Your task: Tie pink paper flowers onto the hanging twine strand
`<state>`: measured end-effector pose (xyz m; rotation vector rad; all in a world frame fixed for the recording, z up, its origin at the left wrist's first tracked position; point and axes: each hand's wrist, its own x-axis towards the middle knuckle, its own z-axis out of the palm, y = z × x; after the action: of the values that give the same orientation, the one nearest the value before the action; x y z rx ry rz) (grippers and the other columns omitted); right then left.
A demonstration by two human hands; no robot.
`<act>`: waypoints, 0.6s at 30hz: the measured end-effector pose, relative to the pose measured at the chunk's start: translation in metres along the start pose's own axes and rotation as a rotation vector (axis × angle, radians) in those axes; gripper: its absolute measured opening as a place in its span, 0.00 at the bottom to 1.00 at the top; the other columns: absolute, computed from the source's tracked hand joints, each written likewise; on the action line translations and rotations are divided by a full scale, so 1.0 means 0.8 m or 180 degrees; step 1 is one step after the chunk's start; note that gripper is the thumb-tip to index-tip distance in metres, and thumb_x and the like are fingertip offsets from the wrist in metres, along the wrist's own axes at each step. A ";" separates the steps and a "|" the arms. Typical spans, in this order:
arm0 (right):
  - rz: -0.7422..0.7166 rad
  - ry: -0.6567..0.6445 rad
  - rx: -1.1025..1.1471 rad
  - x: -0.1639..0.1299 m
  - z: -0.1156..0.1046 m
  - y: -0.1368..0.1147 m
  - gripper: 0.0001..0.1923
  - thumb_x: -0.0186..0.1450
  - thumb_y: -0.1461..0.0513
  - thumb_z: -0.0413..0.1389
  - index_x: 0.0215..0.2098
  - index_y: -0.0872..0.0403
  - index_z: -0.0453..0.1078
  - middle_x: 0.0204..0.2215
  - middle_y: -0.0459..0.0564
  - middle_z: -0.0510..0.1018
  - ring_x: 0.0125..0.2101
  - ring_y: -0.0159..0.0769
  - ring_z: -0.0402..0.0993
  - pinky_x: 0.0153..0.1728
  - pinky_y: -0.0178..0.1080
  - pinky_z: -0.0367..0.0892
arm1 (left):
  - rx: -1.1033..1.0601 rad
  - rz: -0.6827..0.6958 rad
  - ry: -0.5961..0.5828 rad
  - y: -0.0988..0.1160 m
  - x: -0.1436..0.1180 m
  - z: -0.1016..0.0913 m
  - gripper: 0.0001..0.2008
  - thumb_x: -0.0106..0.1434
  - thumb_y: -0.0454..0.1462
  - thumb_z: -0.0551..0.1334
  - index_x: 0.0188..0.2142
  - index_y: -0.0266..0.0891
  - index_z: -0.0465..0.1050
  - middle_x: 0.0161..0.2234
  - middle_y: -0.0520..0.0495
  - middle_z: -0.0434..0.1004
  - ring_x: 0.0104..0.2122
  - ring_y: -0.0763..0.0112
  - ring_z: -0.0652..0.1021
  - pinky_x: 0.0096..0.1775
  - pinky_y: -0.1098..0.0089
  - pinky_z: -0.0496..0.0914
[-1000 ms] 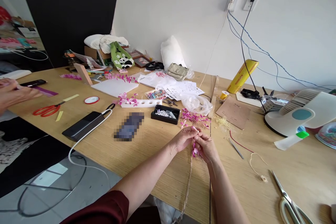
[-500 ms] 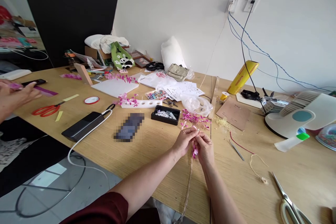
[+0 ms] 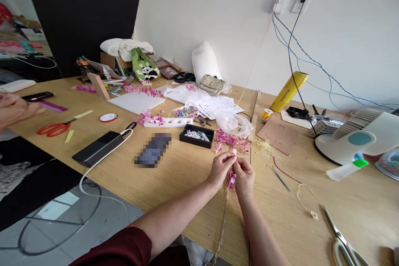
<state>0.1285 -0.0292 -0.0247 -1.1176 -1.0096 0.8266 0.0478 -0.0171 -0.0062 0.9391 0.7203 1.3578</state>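
Head view: hands pinched tight on pale-pink flower; magenta blossoms, twisted tan cord below.

Pale pink on the tiny blossom, magenta and white on the petals, tan braid on the cord! And there's the green bag, black-and-white panda pattern; bright yellow roll!

This looks like a craft workshop. Strewn over a wooden table are 2 pairs of scissors, pink flowers, a box of small colourful pieces, a spool, cord, paper and a tray of white bits. A co-worker is at the table's left end. A fan stands at the right, and cables hang from 2 sockets on the wall.
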 end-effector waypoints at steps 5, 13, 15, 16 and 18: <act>-0.0099 0.0011 -0.0200 -0.002 0.002 -0.005 0.08 0.54 0.58 0.57 0.25 0.55 0.69 0.20 0.43 0.69 0.21 0.28 0.62 0.22 0.31 0.60 | 0.0088 -0.0042 0.0074 0.001 0.002 -0.003 0.12 0.51 0.42 0.63 0.28 0.34 0.73 0.27 0.47 0.71 0.29 0.74 0.69 0.30 0.75 0.63; -0.0143 -0.0114 -0.0234 -0.003 0.001 -0.006 0.09 0.55 0.57 0.56 0.26 0.55 0.68 0.21 0.44 0.70 0.21 0.28 0.63 0.21 0.31 0.60 | 0.0022 -0.0024 -0.0015 0.001 0.004 -0.007 0.11 0.51 0.43 0.64 0.27 0.35 0.72 0.25 0.51 0.68 0.26 0.77 0.67 0.29 0.75 0.61; -0.0113 -0.0205 -0.0238 -0.001 -0.002 -0.005 0.09 0.55 0.57 0.56 0.26 0.55 0.69 0.21 0.43 0.70 0.21 0.28 0.63 0.21 0.31 0.59 | 0.0052 0.0057 -0.0056 0.002 0.006 -0.009 0.11 0.51 0.42 0.64 0.26 0.35 0.72 0.25 0.51 0.67 0.27 0.77 0.67 0.30 0.75 0.61; -0.0103 -0.0251 -0.0251 0.000 -0.003 -0.004 0.08 0.55 0.57 0.56 0.26 0.55 0.69 0.21 0.43 0.70 0.21 0.28 0.63 0.21 0.31 0.59 | 0.0068 0.0122 -0.0068 0.003 0.007 -0.010 0.11 0.50 0.42 0.64 0.25 0.35 0.72 0.25 0.51 0.68 0.28 0.76 0.67 0.31 0.75 0.62; -0.0096 -0.0326 -0.0293 0.002 -0.006 -0.001 0.08 0.55 0.57 0.56 0.26 0.55 0.70 0.21 0.43 0.71 0.20 0.27 0.62 0.21 0.31 0.58 | 0.0089 0.0262 -0.0071 0.004 0.009 -0.012 0.10 0.50 0.41 0.64 0.25 0.35 0.72 0.27 0.50 0.69 0.31 0.74 0.69 0.34 0.74 0.63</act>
<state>0.1334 -0.0292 -0.0237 -1.1443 -1.1570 0.8267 0.0388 -0.0090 -0.0072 1.0140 0.6917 1.4101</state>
